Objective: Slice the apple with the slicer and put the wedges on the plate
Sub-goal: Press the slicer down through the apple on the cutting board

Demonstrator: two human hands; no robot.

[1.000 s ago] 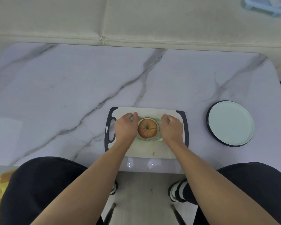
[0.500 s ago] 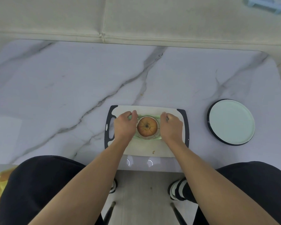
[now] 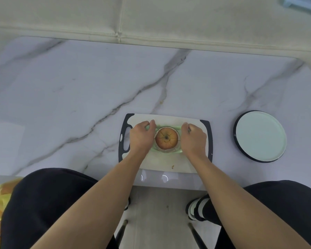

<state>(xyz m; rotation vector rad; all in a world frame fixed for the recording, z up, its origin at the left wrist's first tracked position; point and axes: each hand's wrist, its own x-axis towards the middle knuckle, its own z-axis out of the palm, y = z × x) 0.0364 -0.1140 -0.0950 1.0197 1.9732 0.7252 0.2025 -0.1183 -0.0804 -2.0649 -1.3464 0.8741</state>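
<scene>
Your left hand (image 3: 142, 137) and right hand (image 3: 193, 140) each close around a handle of the green slicer (image 3: 166, 151). Between them sits the apple (image 3: 166, 138), firm and round; press evenly so it does not roll.

Open marble all round our board

We see bare tabletop (image 3: 79, 97) left and far; rightward, only the plate (image 3: 260, 136) interrupts.

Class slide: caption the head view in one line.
Both hands, left hand and right hand, grip the slicer over the apple; plate empty.
</scene>
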